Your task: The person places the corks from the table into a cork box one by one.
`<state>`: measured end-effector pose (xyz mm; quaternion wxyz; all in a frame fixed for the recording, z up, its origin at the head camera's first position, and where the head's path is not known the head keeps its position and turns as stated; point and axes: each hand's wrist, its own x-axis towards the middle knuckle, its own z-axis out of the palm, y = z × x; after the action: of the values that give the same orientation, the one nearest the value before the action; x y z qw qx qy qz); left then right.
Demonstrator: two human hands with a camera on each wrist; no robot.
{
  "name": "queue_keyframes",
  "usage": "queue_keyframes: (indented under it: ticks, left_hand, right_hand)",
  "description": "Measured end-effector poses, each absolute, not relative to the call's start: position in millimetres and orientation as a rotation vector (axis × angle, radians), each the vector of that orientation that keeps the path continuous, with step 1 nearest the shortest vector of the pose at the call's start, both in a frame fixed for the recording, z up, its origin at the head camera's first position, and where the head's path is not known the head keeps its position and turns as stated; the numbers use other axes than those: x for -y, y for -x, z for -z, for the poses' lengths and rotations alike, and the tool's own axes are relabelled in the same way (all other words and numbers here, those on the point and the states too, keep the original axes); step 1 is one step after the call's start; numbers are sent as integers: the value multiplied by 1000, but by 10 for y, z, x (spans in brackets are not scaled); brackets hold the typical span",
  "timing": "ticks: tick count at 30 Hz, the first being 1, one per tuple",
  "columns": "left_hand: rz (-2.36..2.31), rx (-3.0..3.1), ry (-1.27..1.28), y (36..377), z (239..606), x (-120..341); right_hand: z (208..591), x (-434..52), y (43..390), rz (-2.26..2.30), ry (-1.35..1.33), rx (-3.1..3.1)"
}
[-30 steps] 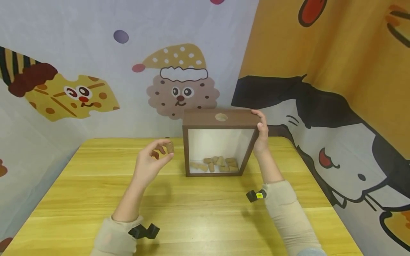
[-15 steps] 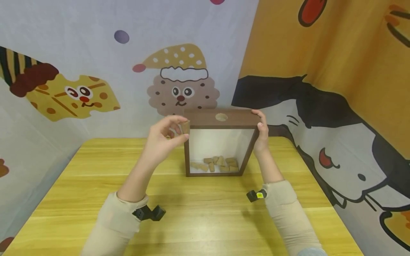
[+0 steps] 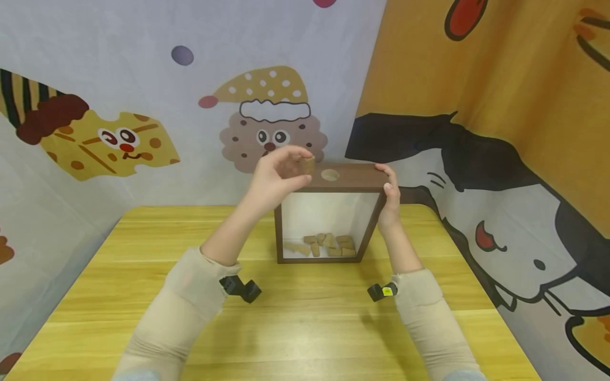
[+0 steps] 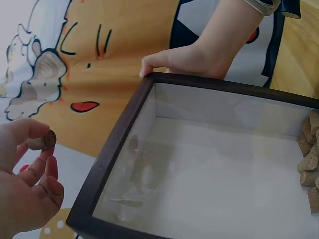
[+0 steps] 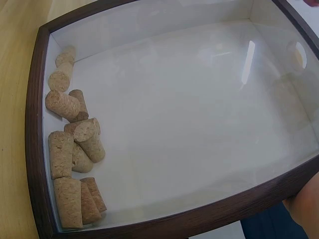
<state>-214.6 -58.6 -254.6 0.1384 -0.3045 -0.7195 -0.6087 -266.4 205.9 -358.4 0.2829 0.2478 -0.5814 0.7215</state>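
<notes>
Yellow table (image 3: 305,328): cork (image 3: 307,164) pinched in left hand (image 3: 276,180) above frame box (image 3: 329,211), right hand (image 3: 391,196) gripping its corner.

Rough cork (image 3: 307,164), glossy-glazed wooden frame (image 3: 329,180)

Small tan cork (image 3: 307,164) held above upright dark-framed glass box (image 3: 371,225), approx. beside top hole (image 3: 330,174)

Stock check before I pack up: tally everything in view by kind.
Dark brown wooden glass-fronted box: 1
Tan corks lying inside it: about 10, they overlap
Tan cork pinched by the left hand: 1
Black wrist-worn cameras: 2
Total: about 14
</notes>
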Motion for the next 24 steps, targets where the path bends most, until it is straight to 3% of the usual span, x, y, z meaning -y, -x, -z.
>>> queue_keyframes:
  ticks: [24]
  left_hand:
    - [1511,2353,916,2655,2503,221]
  right_hand:
    - [3593,-2052,2666,-1950,-652,1555]
